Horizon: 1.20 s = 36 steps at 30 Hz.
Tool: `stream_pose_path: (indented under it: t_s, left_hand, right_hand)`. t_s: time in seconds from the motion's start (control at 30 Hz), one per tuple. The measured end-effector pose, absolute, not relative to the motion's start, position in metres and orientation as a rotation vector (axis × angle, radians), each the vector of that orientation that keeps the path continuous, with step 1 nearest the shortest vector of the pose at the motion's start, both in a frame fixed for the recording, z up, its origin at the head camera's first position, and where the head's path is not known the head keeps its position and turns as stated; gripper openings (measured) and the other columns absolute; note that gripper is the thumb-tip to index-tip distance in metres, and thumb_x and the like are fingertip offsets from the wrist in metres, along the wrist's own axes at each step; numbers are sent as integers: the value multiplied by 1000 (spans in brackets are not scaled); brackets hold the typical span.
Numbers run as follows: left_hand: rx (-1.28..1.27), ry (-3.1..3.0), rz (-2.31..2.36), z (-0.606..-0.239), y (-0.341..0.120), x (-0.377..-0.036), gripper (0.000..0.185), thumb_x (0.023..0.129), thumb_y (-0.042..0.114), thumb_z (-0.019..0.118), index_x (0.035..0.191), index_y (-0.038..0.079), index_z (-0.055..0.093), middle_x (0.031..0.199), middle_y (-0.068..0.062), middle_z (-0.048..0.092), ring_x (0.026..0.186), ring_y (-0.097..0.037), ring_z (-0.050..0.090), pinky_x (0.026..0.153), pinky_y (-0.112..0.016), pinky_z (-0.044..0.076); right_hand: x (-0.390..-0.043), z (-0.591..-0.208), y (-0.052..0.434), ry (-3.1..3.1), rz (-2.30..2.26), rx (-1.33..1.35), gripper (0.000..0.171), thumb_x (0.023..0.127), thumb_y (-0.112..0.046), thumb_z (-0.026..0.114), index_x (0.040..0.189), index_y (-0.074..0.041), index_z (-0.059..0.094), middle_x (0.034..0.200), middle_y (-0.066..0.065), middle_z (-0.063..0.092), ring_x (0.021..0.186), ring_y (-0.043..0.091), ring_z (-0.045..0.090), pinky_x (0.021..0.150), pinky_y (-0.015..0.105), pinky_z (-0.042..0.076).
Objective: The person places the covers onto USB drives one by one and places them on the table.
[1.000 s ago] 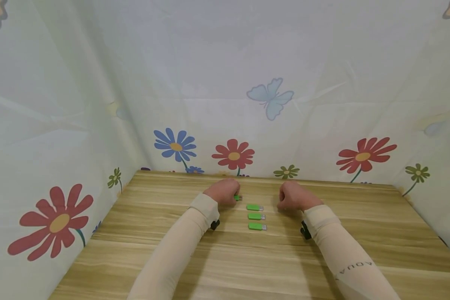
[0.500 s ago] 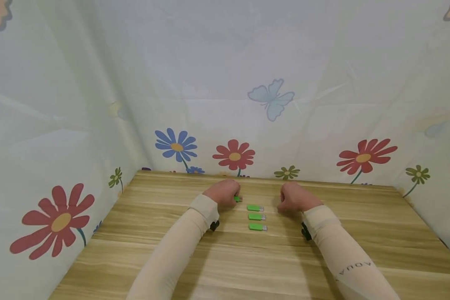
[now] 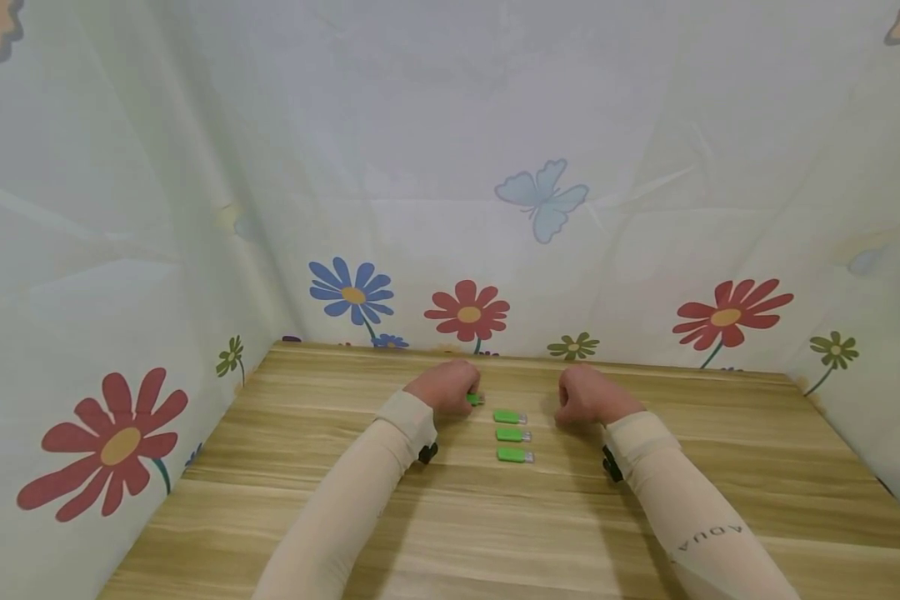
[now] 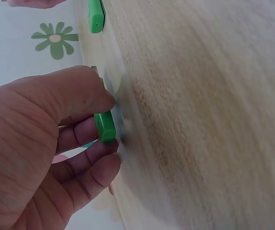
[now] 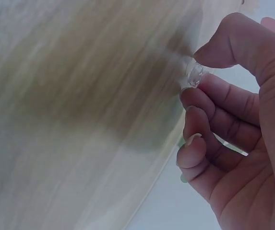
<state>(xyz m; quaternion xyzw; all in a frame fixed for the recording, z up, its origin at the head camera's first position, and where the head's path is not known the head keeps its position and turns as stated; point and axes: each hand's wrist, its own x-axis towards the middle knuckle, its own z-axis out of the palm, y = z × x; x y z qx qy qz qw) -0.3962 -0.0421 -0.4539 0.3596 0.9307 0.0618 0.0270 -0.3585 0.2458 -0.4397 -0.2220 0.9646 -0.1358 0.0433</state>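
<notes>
My left hand (image 3: 461,397) rests on the wooden table (image 3: 495,533) and pinches a green USB stick (image 3: 476,399); in the left wrist view the thumb and fingers (image 4: 87,100) close round the stick (image 4: 105,125) against the tabletop. Three more green USB sticks (image 3: 509,416) (image 3: 512,435) (image 3: 514,455) lie in a column just right of it, metal plugs pointing right. Beyond that column my right hand (image 3: 564,408) rests on the table with its fingers curled. In the right wrist view it pinches a small clear cap (image 5: 194,76) between thumb and forefinger.
Floral cloth walls (image 3: 465,312) close the table in at the back, left and right. The table's back edge runs just behind both hands. Bare wood stretches toward me between my cream sleeves (image 3: 360,492).
</notes>
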Motion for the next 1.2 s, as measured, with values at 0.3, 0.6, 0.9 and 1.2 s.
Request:
stream_pose_path:
  t_s: [0.3,0.6,0.9,1.2]
  left_hand:
    - [1125,2858,222,-443,-47,-392,18,90,17,77,81,14,61,75,3,54,71,-14,50,70,-26,43]
    - [1159,2840,171,-436,-50,-391,14,91,19,77,87,15,64,80,4,60,75,-12,53,72,-24,47]
    - [1178,2871,178,-430,-56,-379,12,89,19,79,94,14,69,86,3,64,77,-13,55,75,-25,51]
    - [1200,2872,169,-421,-56,-354,24,88,24,81,109,15,73,102,4,67,87,-12,58,85,-25,54]
  right_hand:
    - [-351,-430,243,2933,-461,-628,14,74,-13,77,67,-14,64,65,-2,60,57,13,51,54,29,43]
    - [-341,-424,246,2913,-628,-709,9,77,-6,75,85,-7,75,80,0,69,69,12,56,66,30,50]
    - [-324,-413,242,2898,-698,-783,14,83,-11,77,95,-5,78,86,-2,73,78,9,63,73,30,56]
    - [-310,-410,238,2871,-812,-823,9,85,-10,79,92,-5,78,84,-4,73,75,6,64,71,26,55]
